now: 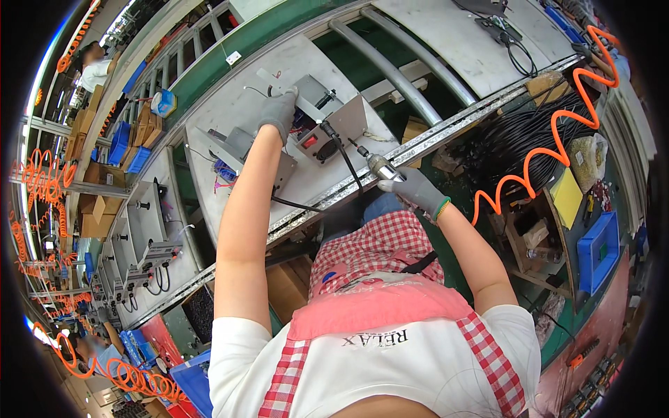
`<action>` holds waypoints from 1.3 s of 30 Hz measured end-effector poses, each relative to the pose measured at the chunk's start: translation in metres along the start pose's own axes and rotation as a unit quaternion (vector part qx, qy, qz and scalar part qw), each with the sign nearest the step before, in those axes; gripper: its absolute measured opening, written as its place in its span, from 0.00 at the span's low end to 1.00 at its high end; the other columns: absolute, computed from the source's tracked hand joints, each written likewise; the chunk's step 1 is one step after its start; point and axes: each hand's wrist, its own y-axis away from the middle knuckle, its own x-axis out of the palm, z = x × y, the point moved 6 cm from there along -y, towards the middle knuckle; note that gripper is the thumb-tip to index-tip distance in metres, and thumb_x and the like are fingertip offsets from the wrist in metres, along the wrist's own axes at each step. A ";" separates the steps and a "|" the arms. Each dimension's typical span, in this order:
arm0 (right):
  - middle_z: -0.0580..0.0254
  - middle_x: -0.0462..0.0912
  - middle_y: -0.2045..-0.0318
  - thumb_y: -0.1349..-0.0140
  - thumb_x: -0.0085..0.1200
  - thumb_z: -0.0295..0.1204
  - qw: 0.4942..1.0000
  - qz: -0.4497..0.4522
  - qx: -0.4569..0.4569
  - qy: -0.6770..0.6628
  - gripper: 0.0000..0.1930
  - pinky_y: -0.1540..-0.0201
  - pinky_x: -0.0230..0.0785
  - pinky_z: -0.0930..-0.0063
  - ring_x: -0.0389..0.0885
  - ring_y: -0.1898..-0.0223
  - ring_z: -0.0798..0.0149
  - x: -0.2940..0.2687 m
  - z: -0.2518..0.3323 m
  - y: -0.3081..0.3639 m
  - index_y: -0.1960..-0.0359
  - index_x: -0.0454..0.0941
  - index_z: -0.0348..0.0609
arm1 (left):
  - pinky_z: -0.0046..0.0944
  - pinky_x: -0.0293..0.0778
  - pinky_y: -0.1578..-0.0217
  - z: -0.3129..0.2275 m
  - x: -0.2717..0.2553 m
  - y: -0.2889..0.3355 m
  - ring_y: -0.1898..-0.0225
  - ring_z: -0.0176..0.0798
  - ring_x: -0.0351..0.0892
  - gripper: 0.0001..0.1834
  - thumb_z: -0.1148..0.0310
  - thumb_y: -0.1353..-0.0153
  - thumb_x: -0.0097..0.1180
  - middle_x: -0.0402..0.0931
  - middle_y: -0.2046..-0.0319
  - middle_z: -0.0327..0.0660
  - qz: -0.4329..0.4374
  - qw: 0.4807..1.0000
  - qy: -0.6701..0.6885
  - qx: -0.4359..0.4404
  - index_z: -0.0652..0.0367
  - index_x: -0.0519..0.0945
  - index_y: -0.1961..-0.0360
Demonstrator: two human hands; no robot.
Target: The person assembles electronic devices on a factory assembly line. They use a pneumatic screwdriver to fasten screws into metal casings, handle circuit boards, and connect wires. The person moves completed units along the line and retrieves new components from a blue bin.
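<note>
My left hand [279, 113], in a grey glove, reaches over the opened grey metal housing [352, 120] on the board. Its fingers curl at the inner edge of a grey panel, and their tips are partly hidden. Low on the housing's near face are a red switch [309, 141] and a round vent, with a black power cable [339, 139] plugged in beside them. My right hand [416, 189], also gloved in grey, is wrapped round a metal power screwdriver [382, 167]. The screwdriver's bit points left toward the housing, apart from it.
A second grey housing part [240, 144] with loose wires lies left of my arm. Metal rollers [387, 63] cross the line beyond. On the right hang an orange coiled hose [557, 132] and a heap of black cables [498, 143]. More grey units [136, 240] stand at left.
</note>
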 end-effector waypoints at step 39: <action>0.73 0.70 0.81 0.47 0.64 0.43 0.993 -0.005 -0.106 -0.044 0.20 0.83 0.55 0.84 0.64 0.85 0.81 -0.001 0.054 0.092 0.62 0.73 0.42 | 0.24 0.75 0.76 0.021 -0.039 0.129 0.73 0.31 0.75 0.11 0.69 0.30 0.42 0.75 0.65 0.41 0.161 0.864 0.465 -0.104 0.64 0.72 0.53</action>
